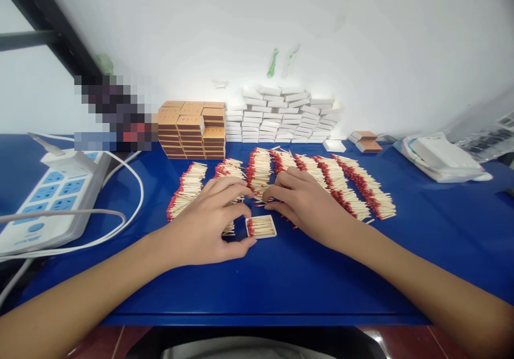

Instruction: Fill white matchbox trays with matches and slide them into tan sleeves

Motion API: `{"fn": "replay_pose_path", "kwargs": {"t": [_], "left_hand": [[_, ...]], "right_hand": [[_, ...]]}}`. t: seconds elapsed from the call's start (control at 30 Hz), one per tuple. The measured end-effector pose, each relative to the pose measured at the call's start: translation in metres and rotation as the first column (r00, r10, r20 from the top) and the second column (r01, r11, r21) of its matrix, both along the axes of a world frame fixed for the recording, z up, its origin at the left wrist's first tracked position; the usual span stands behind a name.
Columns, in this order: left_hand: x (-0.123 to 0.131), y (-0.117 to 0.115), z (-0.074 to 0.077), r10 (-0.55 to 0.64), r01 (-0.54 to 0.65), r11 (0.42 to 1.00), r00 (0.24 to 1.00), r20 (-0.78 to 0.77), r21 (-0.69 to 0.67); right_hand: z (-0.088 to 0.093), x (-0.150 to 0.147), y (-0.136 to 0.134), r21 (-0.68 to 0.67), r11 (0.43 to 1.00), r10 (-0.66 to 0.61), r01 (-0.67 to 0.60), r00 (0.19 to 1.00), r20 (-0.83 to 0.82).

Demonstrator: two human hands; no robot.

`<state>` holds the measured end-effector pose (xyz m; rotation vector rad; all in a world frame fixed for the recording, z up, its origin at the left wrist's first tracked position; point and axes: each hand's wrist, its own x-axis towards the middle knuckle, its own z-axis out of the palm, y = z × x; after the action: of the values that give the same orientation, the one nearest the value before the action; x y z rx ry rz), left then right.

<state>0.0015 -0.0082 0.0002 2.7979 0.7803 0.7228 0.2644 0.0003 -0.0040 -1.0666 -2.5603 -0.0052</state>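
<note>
Though near right hand (299, 198), tray (266, 236) in left (219, 217)

Both forearms are bare and enter from the lower corners, the left arm (104, 289) and the right arm (405, 273), leaning inward so that the hands come near each other, without touching. The left hand (251, 227) shows its back; its thumb (236, 249) and forefinger (240, 209) make a curved shape with a gap between their tips, while the other fingers extend above. The right hand (266, 201) is turned to the left, its fingers bent and gathered, thumb tip close to forefinger tip. Both wrists look almost straight.
</note>
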Motion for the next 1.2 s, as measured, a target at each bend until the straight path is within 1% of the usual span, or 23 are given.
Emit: {"fn": "replay_pose_path", "kwargs": {"t": [0.17,0.27,0.5,0.87,1.07,1.2], "left_hand": [[0.0002,0.0000,0.0004,0.002,-0.002,1.000,1.000,0.000,0.003],[0.0005,0.0001,0.0004,0.002,-0.002,1.000,1.000,0.001,0.007],[0.0008,-0.0001,0.0005,-0.001,0.001,1.000,1.000,-0.006,0.006],[0.0006,0.0007,0.0009,-0.002,0.002,1.000,1.000,-0.004,0.006],[0.0014,0.0013,0.0015,-0.001,0.001,1.000,1.000,-0.008,0.006],[0.0022,0.0006,0.0018,-0.005,0.005,1.000,1.000,-0.005,0.009]], "right_hand": [[-0.0033,-0.0028,0.0005,0.002,0.999,0.042,-0.042,0.999,-0.031],[-0.0042,-0.0030,0.0011,0.001,1.000,0.031,-0.031,0.999,-0.025],[-0.0005,-0.0025,0.0008,-0.051,0.999,0.012,-0.012,1.000,0.003],[0.0002,-0.0009,-0.0011,-0.063,0.997,0.042,-0.043,0.999,-0.013],[0.0006,-0.0017,-0.0016,-0.071,0.997,0.028,-0.027,1.000,0.006],[0.0004,-0.0027,-0.0012,-0.050,0.999,0.024,-0.022,0.999,0.027]]}}
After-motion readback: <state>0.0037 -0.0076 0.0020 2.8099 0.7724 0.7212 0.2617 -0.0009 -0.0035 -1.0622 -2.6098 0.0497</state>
